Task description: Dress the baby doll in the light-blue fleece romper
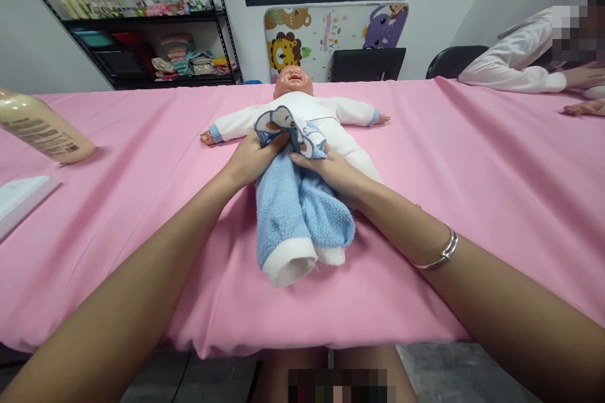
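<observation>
Between my two hands is a pair of fluffy light-blue baby pants (283, 214) with white cuffs and a dog-shaped patch at the top. My left hand (258, 157) grips the upper left edge, its thumb on top. On the other side, my right hand (335, 170) pinches the upper right edge, its fingers partly hidden by the cloth. The cuffs hang toward me. Just behind the pants, a baby doll (295, 79) lies on its back with arms spread, dressed in a white top with blue cuffs. Its lower body is partly covered by the pants and my right hand.
A pink cloth (142, 157) covers the table. At the left are a beige lotion bottle (45, 129) and a white box-like object (23, 201). Another person's white sleeve (515, 66) rests at the far right. Behind stand a black shelf (142, 20) and a dark monitor (367, 65).
</observation>
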{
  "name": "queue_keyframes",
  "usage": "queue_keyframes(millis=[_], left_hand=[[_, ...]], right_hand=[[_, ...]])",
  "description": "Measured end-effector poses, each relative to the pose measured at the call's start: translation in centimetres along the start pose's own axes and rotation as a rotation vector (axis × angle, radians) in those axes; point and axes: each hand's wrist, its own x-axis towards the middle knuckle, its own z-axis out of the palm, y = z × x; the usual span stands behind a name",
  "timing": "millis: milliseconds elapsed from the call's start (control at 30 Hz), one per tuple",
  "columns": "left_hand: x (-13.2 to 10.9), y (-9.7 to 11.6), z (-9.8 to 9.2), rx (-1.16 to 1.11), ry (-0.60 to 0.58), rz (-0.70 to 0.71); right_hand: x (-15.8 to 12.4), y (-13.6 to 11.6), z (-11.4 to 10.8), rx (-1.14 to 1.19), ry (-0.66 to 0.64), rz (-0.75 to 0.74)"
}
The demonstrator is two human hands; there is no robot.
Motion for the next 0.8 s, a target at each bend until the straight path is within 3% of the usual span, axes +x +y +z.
queue_keyframes(millis=[133,300,400,500,667,800], left_hand=[[-0.1,0.4,0.1,-0.167,0.078,-0.081],[-0.7,0.8,-0.4,-0.421,-0.186,-0.174],[-0.9,1.0,-0.7,-0.392,-0.318,-0.146],[-0.9,1.3,-1.1,-0.353,-0.364,-0.126],[-0.7,1.2,-1.4,-0.350,-0.345,-0.148],[-0.5,0.3,-1.0,-0.358,-0.170,-0.152]], right_hand=[[-0.3,-0.7,0.3,0.100,-0.041,0.063],[0.1,-1.5,0.2,0.307,0.108,0.078],[0.3,-1.6,0.0,0.344,0.162,0.077],[0.3,-1.4,-0.2,0.369,0.147,0.066],[0.3,-1.6,-0.3,0.459,0.124,0.139],[0.8,-1.4,-0.2,0.410,0.117,0.125]])
